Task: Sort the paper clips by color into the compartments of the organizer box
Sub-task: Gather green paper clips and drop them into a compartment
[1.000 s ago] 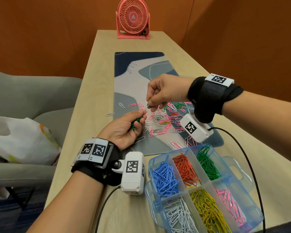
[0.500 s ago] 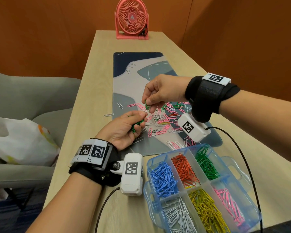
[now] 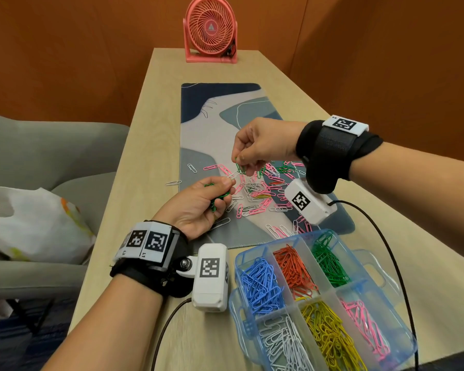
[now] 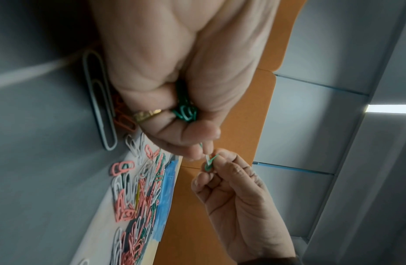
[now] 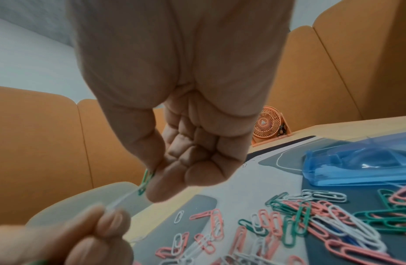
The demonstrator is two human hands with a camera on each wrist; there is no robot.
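Head view, frame centre: the right hand point(image 3: 263, 145) pinches a green clip point(image 3: 238, 167) hooked to a white clip point(image 3: 233, 174) pinched by the left hand point(image 3: 201, 203), whose curled fingers hold green clips point(image 3: 216, 202); tugging apart could spill those.

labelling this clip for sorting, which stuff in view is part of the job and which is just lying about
Part of the job:
- organizer box
- loose paper clips on the desk mat
- green clip pinched by the right hand, hooked to a white clip pinched by the left hand
- green clips bunched in the left hand

Lying about:
- pink fan
- plastic bag
- grey chair
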